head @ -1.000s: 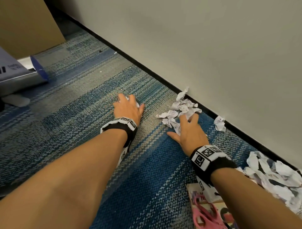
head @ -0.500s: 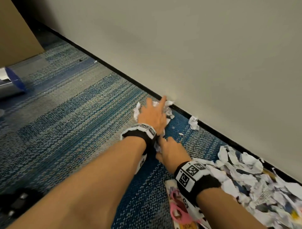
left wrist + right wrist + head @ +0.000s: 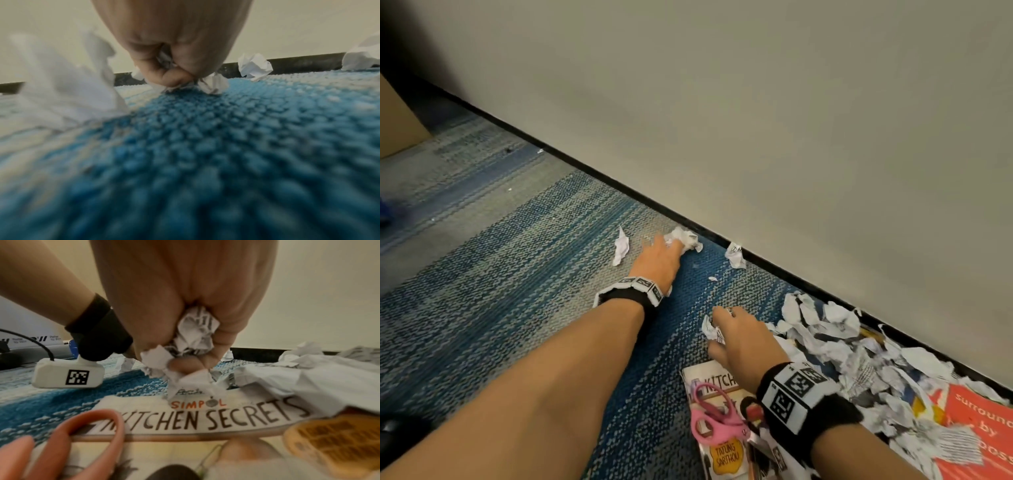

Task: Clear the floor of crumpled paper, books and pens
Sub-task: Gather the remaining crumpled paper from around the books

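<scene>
My left hand (image 3: 666,255) (image 3: 170,76) lies low on the blue carpet near the wall, its fingers curled round a wad of crumpled paper (image 3: 685,238) (image 3: 212,82). My right hand (image 3: 736,334) (image 3: 185,350) grips another bunch of crumpled paper (image 3: 710,330) (image 3: 195,332) just above the "Kitchen Secrets" book (image 3: 717,380) (image 3: 205,417). A loose scrap (image 3: 621,248) lies left of my left hand, and a paper ball (image 3: 734,255) (image 3: 255,66) sits against the skirting. A big heap of crumpled paper (image 3: 859,349) lies to the right, partly over a red book (image 3: 983,425).
Pink scissors (image 3: 717,416) (image 3: 90,430) rest on the Kitchen Secrets book. The cream wall (image 3: 791,120) with its black skirting (image 3: 654,209) runs diagonally behind the hands. A brown cardboard panel (image 3: 397,126) stands at the far left. Blue and grey carpet (image 3: 500,274) stretches to the left.
My right hand pulled back toward the books with paper in its grip. My left hand closed on the paper by the wall. The view swung right, showing more of the heap and the red book.
</scene>
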### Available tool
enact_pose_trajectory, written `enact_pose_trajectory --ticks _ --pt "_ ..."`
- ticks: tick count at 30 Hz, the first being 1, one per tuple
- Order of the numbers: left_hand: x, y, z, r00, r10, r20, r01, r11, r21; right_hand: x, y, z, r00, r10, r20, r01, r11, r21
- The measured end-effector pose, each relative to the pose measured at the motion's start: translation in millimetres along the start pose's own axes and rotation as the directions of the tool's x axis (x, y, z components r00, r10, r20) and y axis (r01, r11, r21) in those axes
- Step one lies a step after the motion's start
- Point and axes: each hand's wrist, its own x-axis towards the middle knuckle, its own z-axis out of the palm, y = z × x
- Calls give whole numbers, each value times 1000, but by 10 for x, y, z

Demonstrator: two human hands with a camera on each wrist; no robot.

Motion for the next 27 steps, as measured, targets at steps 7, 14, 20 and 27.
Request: enact_pose_trajectory --ticks 7,14,20,27 --pt "-217 -209 -167 911 -297 -285 221 938 -269 -29 94 142 997 80 -5 -80 997 -2" --pt "-117 -481 35 841 -531 -105 507 840 -192 46 33 130 996 83 -41 -86 994 -61" --pt "-82 -444 96 844 -482 -236 502 865 28 68 95 134 954 271 -125 -286 951 -122" --pt "-239 -337 35 930 -346 -128 356 932 72 86 110 94 923 375 -92 -386 904 -184"
